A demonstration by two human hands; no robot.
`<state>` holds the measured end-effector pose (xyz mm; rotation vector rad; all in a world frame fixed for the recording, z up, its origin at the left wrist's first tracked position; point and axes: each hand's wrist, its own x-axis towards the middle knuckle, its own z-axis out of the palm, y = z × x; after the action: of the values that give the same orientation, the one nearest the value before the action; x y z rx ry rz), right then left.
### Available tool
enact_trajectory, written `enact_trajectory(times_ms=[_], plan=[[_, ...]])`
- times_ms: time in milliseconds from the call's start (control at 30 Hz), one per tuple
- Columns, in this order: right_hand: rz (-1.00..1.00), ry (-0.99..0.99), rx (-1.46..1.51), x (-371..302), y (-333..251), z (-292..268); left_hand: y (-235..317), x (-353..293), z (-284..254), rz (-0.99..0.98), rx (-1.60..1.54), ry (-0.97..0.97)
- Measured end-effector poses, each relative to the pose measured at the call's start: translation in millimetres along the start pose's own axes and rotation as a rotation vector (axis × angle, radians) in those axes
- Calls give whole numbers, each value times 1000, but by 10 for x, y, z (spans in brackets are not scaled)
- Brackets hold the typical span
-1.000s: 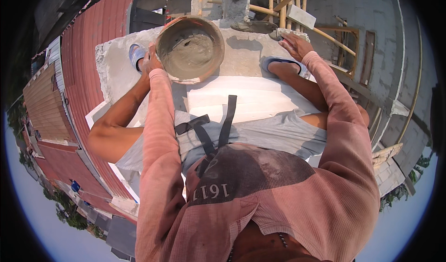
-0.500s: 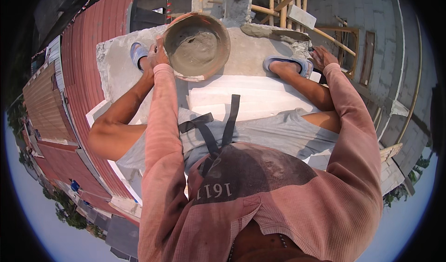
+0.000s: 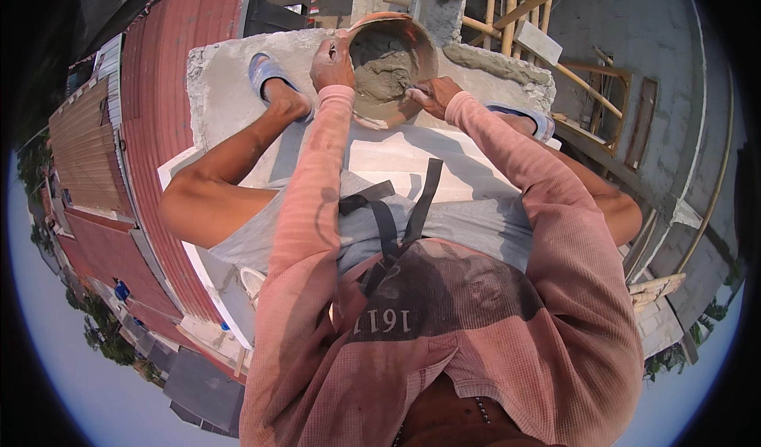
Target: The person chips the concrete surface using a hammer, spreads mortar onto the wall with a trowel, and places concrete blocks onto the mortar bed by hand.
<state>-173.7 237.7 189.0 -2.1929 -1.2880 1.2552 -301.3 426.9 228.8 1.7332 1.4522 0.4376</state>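
A round orange-brown bucket (image 3: 426,51), its wall smeared with cement, is tipped toward me on the concrete slab. Wet grey mortar (image 3: 387,65) fills its bottom. My left hand (image 3: 333,66) is closed on the bucket's left rim. Over the right rim, my right hand (image 3: 437,96) is closed round the handle of a trowel (image 3: 410,90); its blade is hardly visible against the mortar. A strip of spread mortar (image 3: 499,64) runs along the slab's far right edge, beyond my right foot.
I sit astride pale white blocks (image 3: 396,155), sandalled feet on the concrete slab (image 3: 218,90). Bamboo poles (image 3: 507,27) and a loose light block (image 3: 538,44) are at the far right. A red corrugated roof (image 3: 162,90) lies left, a grey block wall (image 3: 658,74) right.
My right hand has brought the trowel from the mortar strip on the right into the bucket. The bucket now tilts more toward me, my left hand still on its rim.
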Motion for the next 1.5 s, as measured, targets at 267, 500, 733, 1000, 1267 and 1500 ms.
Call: enact_trajectory(times_ms=[267,500,733,1000,1267,1500], plan=[[136,-240,666,-233,20,-237,-330,272,-305,-19,-38,13],[57,-115,725,-542,275,-796,-1000,347,-802,-352,-600,-49],[-69,228,-144,39,823,-422,-1986,955,-1242,-328,-573,251],[136,308,-493,-618,1434,-290,-1235,567,-899,-413,-513,133],[146,276,-465,-995,1329,-712,-603,383,-899,-43,106,103],[-191,114,-186,-589,162,-728,-662,422,-811,-74,55,121]])
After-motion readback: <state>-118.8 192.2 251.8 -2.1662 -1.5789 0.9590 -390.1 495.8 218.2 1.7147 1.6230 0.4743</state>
